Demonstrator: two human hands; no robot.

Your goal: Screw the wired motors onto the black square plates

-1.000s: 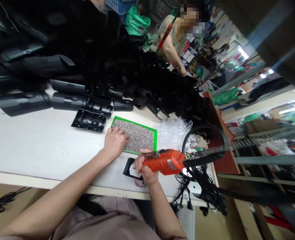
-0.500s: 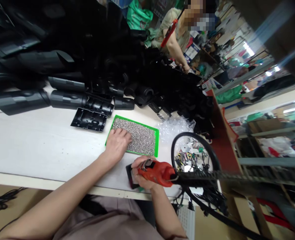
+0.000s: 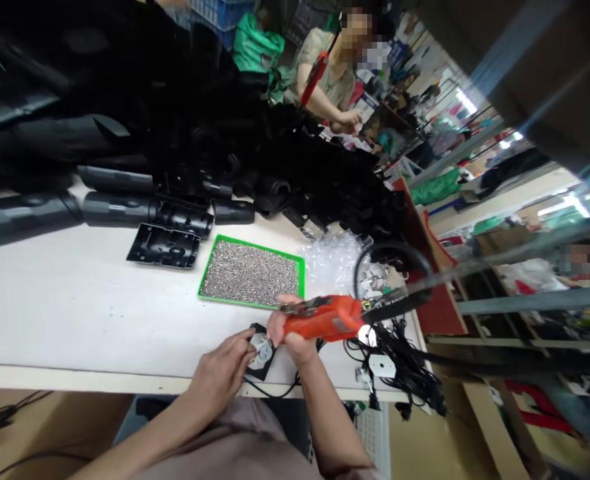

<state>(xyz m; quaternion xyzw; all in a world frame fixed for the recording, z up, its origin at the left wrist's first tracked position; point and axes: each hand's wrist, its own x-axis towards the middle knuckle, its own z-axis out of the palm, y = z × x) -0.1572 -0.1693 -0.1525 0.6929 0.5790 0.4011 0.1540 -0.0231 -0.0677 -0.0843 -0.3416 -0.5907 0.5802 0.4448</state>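
An orange electric screwdriver (image 3: 325, 319) is gripped by the right hand (image 3: 295, 333), its fingers closed firmly around the body. A small black plastic housing (image 3: 262, 351) is pinched by the nearly closed fingers of the left hand (image 3: 219, 371), just beside it at 9 o'clock, over the white desk (image 3: 75, 313). A green-framed tray of small metal screws (image 3: 253, 246) lies at 11 o'clock.

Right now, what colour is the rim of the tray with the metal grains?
The tray rim is bright green; the head view shows it.

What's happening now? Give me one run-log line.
left hand: on black plastic part | right hand: grips orange electric screwdriver | nearby: green-framed tray
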